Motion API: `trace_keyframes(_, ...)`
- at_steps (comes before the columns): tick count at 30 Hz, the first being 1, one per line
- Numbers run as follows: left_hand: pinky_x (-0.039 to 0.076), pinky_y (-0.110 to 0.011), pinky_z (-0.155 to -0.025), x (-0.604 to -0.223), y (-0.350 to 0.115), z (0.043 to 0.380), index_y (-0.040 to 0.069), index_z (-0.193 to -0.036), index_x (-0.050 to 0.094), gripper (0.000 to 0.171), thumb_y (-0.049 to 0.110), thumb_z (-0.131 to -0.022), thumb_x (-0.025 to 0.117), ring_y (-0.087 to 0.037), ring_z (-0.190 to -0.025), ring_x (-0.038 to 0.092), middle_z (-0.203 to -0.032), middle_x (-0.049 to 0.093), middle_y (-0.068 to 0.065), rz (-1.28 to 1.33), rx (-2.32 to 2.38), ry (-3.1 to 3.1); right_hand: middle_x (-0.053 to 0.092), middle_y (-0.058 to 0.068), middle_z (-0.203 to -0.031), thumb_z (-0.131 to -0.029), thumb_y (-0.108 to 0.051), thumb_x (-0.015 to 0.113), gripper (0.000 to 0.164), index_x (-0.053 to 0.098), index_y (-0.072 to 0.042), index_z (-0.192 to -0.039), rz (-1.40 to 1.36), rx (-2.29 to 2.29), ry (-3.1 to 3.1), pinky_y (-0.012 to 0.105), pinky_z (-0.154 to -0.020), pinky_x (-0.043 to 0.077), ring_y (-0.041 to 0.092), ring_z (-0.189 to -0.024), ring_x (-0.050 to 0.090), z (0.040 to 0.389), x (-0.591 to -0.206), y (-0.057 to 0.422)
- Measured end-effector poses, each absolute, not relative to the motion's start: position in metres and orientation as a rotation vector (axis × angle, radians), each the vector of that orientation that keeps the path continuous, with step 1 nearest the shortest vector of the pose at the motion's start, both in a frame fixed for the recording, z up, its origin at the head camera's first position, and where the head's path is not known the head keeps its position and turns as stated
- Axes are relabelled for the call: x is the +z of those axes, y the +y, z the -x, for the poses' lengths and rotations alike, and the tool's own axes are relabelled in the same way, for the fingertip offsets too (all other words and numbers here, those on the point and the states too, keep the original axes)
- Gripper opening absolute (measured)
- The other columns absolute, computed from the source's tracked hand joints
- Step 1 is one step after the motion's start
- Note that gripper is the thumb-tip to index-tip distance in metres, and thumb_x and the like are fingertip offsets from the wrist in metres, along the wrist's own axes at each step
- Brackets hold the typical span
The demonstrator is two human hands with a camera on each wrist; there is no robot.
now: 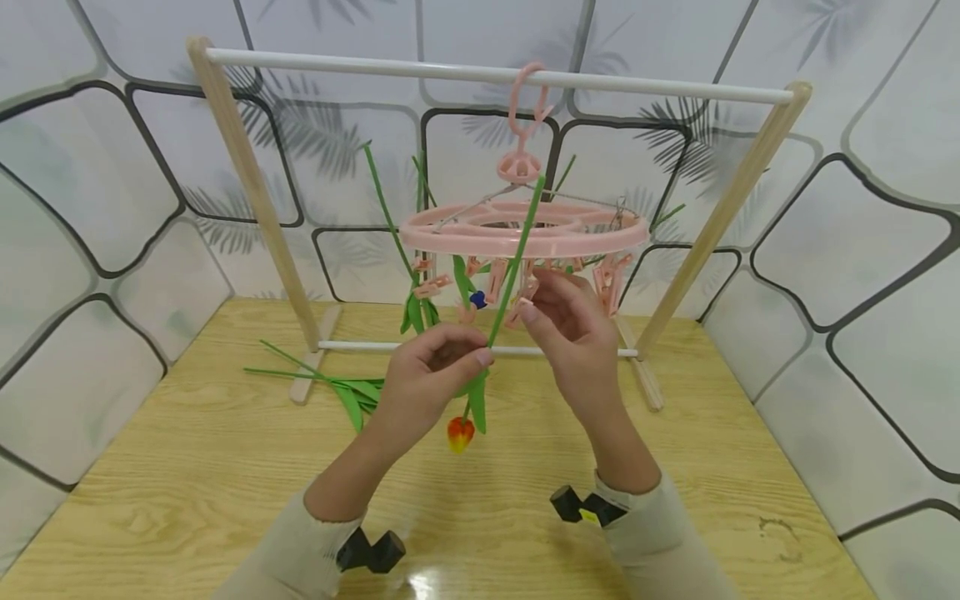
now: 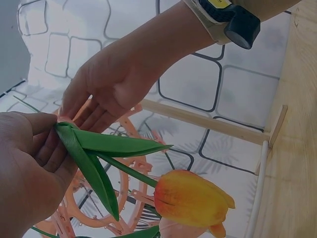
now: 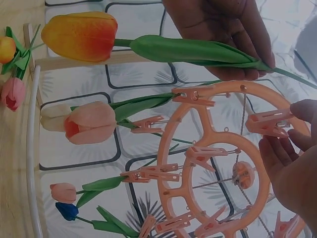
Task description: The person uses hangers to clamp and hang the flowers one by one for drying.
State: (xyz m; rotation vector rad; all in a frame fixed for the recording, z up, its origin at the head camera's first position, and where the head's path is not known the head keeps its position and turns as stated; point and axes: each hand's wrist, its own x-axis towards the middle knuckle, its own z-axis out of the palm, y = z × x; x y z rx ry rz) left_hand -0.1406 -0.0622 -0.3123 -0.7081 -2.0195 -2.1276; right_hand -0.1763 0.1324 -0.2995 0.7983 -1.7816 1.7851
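My left hand (image 1: 427, 379) pinches the green stem of an orange-yellow artificial tulip (image 1: 461, 434) between thumb and fingers. The flower hangs head down, its stem slanting up in front of a round pink clip hanger (image 1: 457, 240). My right hand (image 1: 583, 337) is under the hanger's near rim. In the right wrist view its thumb and fingers pinch a pink clothespin (image 3: 270, 121) attached to the hanger. A pink tulip (image 3: 94, 123) and a blue flower (image 3: 67, 210) hang head down from other clips. Green leaves (image 2: 94, 171) spread from the held stem below the left fingertips.
The hanger hooks over a white rod (image 1: 360, 65) on a wooden stand (image 1: 255, 187). Several tulips (image 1: 363, 393) lie on the wooden table (image 1: 187, 467) at the left, by the stand's foot. A patterned backdrop (image 1: 97, 179) encloses the table's back and sides.
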Motion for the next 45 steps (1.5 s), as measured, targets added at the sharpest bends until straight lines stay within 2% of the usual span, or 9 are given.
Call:
trace_keyframes(9,0.059,-0.029,-0.083,-0.311,-0.063,0.141,0.001,-0.112,0.067,0.018,0.009,-0.096,0.069,-0.015,-0.093,0.068,-0.101,0.069,0.001,0.723,-2.121,-1.988,0.053,0.010,-0.126,-0.094,0.007,0.062,0.036,0.060,0.012,-0.129,-0.791,1.820,-1.891,0.028,-0.103,0.052,0.019,-0.112,0.058,0.172,-0.296,0.133)
trace_keyframes(15,0.059,-0.029,-0.083,-0.312,-0.063,0.141,-0.001,-0.113,0.067,0.019,0.009,-0.097,0.068,-0.014,-0.093,0.068,-0.101,0.070,0.001,0.724,-2.118,-1.993,0.056,0.006,-0.119,-0.095,0.006,0.062,0.032,0.059,0.010,-0.126,-0.767,1.817,-1.948,0.030,-0.103,0.052,0.018,-0.113,0.061,0.171,-0.296,0.135)
trace_keyframes(23,0.060,-0.029,-0.081,-0.311,-0.063,0.142,0.000,-0.111,0.067,0.017,0.008,-0.096,0.068,-0.017,-0.091,0.069,-0.098,0.070,0.000,0.736,-2.101,-1.981,0.061,0.014,-0.121,-0.096,0.003,0.062,0.038,0.058,0.005,-0.133,-0.727,1.721,-1.958,0.026,-0.100,0.053,0.015,-0.113,0.063,0.168,-0.294,0.137)
trace_keyframes(26,0.059,-0.028,-0.080,-0.311,-0.064,0.142,-0.001,-0.111,0.067,0.017,0.008,-0.097,0.068,-0.017,-0.091,0.069,-0.099,0.070,0.000,0.728,-2.104,-1.983,0.062,0.018,-0.120,-0.094,0.007,0.063,0.039,0.058,0.008,-0.133,-0.760,1.664,-1.908,0.027,-0.098,0.055,0.016,-0.112,0.064,0.166,-0.294,0.137)
trace_keyframes(31,0.058,-0.026,-0.079,-0.312,-0.063,0.145,0.000,-0.113,0.068,0.018,0.009,-0.097,0.068,-0.015,-0.093,0.067,-0.103,0.069,0.000,0.678,-2.117,-1.991,0.063,0.015,-0.115,-0.091,0.013,0.065,0.038,0.061,0.013,-0.128,-0.826,1.625,-1.777,0.029,-0.095,0.056,0.018,-0.109,0.067,0.165,-0.293,0.139)
trace_keyframes(39,0.058,-0.029,-0.080,-0.304,-0.058,0.152,0.004,-0.113,0.070,0.020,0.016,-0.097,0.069,-0.019,-0.093,0.066,-0.103,0.069,-0.002,0.596,-2.142,-1.969,0.066,0.007,-0.109,-0.093,0.003,0.068,0.032,0.064,0.016,-0.123,-0.835,1.655,-1.665,0.027,-0.090,0.058,0.018,-0.103,0.068,0.159,-0.287,0.143)
trace_keyframes(45,0.059,-0.029,-0.083,-0.299,-0.055,0.158,-0.002,-0.112,0.068,0.018,0.007,-0.097,0.067,-0.014,-0.092,0.068,-0.103,0.068,0.003,0.632,-2.152,-1.857,0.068,0.006,-0.106,-0.092,0.003,0.070,0.031,0.064,0.018,-0.119,-0.805,1.762,-1.622,0.023,-0.085,0.058,0.018,-0.099,0.068,0.153,-0.283,0.143)
